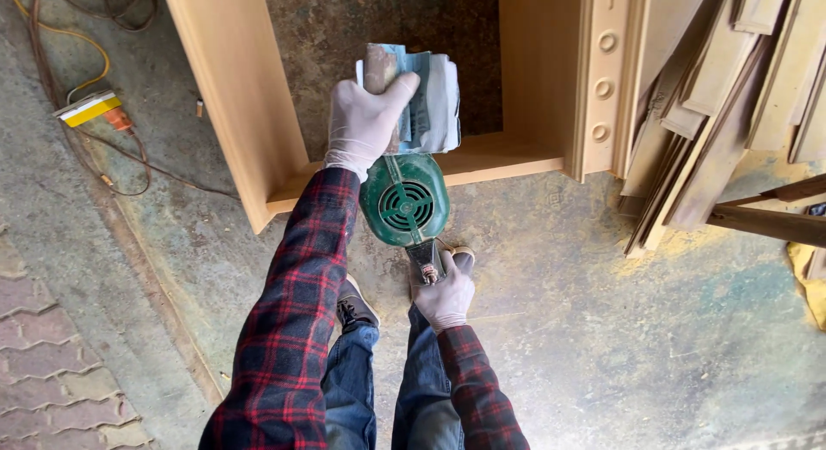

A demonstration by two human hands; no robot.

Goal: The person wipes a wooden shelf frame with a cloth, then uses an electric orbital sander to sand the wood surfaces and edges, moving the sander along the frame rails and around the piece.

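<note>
1. Green power sander (404, 200) at frame centre, held over the lower rail of a wooden cabinet frame (237, 97); sanding pad with grey sandpaper (434, 97) at 12 o'clock from the motor housing.
2. Left hand (366, 119), gloved, fingers clenched over the front of the sander, pressing on the sandpaper.
3. Right hand (446, 297), gloved, at 6 o'clock from the housing, fingers wrapped tight around the rear handle.
4. Stack of wooden boards (705, 114) leaning at 2 o'clock, close beside the carved side panel (602, 80) of the frame.
5. Yellow power strip (86, 108) at 10 o'clock on the concrete floor (602, 329), with orange cables (103, 63) looping about it, well apart from the sander.
6. Brick paving (52, 372) at 8 o'clock, edging the floor.
7. Shoe (354, 305) visible between the plaid sleeves, directly under the tool; jeans below at 6 o'clock.
8. Sander's base hidden under the left hand and folded paper; contact with the wood not visible.
9. Handle mostly covered by the right hand; switch not to be made out.
10. Frame cut off at the top edge; boards cut off at top and right.
</note>
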